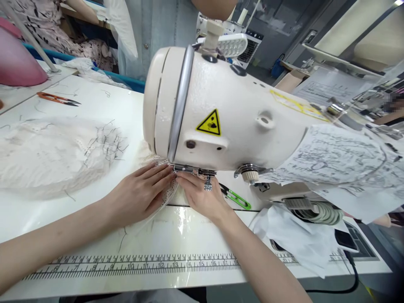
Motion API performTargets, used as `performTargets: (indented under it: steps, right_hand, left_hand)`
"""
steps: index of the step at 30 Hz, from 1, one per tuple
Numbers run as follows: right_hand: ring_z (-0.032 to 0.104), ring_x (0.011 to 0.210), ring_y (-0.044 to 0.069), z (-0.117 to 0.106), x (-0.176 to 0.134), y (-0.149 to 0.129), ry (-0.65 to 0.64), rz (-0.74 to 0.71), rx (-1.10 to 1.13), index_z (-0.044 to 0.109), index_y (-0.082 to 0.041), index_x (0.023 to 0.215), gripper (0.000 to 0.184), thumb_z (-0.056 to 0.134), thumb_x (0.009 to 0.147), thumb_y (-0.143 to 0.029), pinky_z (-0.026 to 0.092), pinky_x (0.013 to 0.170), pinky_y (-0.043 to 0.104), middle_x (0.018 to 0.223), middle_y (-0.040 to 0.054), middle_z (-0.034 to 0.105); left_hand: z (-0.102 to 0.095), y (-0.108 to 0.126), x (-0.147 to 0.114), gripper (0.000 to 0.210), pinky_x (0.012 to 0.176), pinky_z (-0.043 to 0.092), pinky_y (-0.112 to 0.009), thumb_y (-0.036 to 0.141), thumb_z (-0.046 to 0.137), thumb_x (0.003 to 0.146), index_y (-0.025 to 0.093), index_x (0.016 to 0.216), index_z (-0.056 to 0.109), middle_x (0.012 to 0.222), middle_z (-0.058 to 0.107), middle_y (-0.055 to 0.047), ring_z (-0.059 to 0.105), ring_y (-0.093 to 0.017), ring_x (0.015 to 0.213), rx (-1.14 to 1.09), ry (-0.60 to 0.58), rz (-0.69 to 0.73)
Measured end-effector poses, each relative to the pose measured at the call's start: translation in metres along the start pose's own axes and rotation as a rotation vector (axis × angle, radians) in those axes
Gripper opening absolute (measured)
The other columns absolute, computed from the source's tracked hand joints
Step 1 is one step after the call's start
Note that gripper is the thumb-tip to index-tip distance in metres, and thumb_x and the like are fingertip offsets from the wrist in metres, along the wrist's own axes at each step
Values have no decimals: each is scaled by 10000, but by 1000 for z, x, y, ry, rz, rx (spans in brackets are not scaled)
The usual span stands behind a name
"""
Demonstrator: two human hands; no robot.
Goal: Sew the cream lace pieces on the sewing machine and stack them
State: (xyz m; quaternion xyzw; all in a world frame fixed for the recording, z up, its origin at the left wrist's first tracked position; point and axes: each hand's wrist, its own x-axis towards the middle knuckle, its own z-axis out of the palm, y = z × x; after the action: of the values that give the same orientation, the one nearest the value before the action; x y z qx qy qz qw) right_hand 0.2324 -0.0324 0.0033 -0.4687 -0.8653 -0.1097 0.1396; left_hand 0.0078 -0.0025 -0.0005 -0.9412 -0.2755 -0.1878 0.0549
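My left hand [139, 193] lies flat with fingers stretched out on a piece of white lace fabric [172, 191], just left of the presser area of a cream sewing machine [233, 122]. On the other side my right hand [202, 193] reaches under the machine's head, its fingertips close to the needle area. Metal parts of the machine partly cover those fingers, so whether they pinch the fabric is hidden. Green thread snips [238, 198] lie just right of my right hand.
Sheer white fabric [47, 160] with dark loose threads lies at left, orange thread snips [58, 99] behind it. A ruler strip [151, 266] runs along the front edge. White cloth [293, 235] and a black device [346, 240] are at right. A co-worker's arm [83, 10] shows behind.
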Motion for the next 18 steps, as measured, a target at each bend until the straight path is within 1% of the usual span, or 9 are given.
performTargets:
  steps: [3,5,7,9,10,11,14,16,18]
  right_hand:
    - [673,818,171,2,0,0,42,-17,27,693,-257,1158,414,500,859,-45,458,584,314,1278,-12,707]
    - [673,859,168,2,0,0,64,-40,65,688,-242,1142,413,492,850,-25,454,613,310,1253,-11,717]
    - [666,936,168,1,1,0,72,-73,128,682,-223,1121,409,485,838,-3,460,667,300,1222,1,725]
    - [643,1014,172,0,1,-1,68,-103,188,675,-208,1108,405,479,829,11,461,723,294,1192,25,722]
    - [630,1040,175,-1,1,-1,63,-114,212,671,-203,1106,409,470,825,17,458,744,297,1176,36,717]
    - [617,1055,178,-1,2,-2,57,-126,236,668,-199,1103,420,454,820,26,454,761,302,1158,44,713]
    - [590,1066,196,0,2,-4,38,-151,332,659,-191,1109,436,429,794,5,440,810,336,1133,56,699]
    - [583,1069,210,1,3,-6,44,-157,391,657,-188,1112,397,458,795,-56,430,832,355,1138,61,695]
    - [589,1055,206,2,4,-7,74,-148,398,673,-196,1070,293,491,855,-113,419,834,352,1103,50,707]
  left_hand:
    - [-13,-1,1,424,1053,486,-532,257,427,1000,121,1366,592,1321,669,-130,611,-335,1245,34,22,6]
    - [-27,-3,-4,387,966,521,-490,287,451,1009,173,1342,612,1258,710,-92,644,-318,1175,25,26,19]
    - [-41,-5,-16,404,866,533,-447,405,478,1010,220,1346,602,1230,725,-62,669,-295,1073,-29,11,69]
    - [-49,-5,-37,544,824,525,-422,582,453,988,251,1412,538,1286,699,-57,665,-280,1025,-106,-15,134]
    - [-51,-4,-48,589,816,526,-403,613,436,984,265,1457,488,1297,693,-53,664,-272,1032,-113,-19,138]
    - [-51,-2,-59,578,825,529,-377,575,436,1000,275,1494,438,1298,692,-43,663,-256,1057,-104,-25,115]
    - [-49,3,-79,468,863,529,-291,197,431,1022,331,1470,433,1270,705,16,658,-188,1125,-100,-2,13]
    - [-50,5,-77,409,822,547,-264,147,406,1011,287,1381,509,1286,690,-5,679,-174,1088,-153,4,-83]
    - [-54,4,-63,314,696,557,-264,212,400,1022,231,1287,568,1250,698,-41,713,-172,926,-190,3,-168]
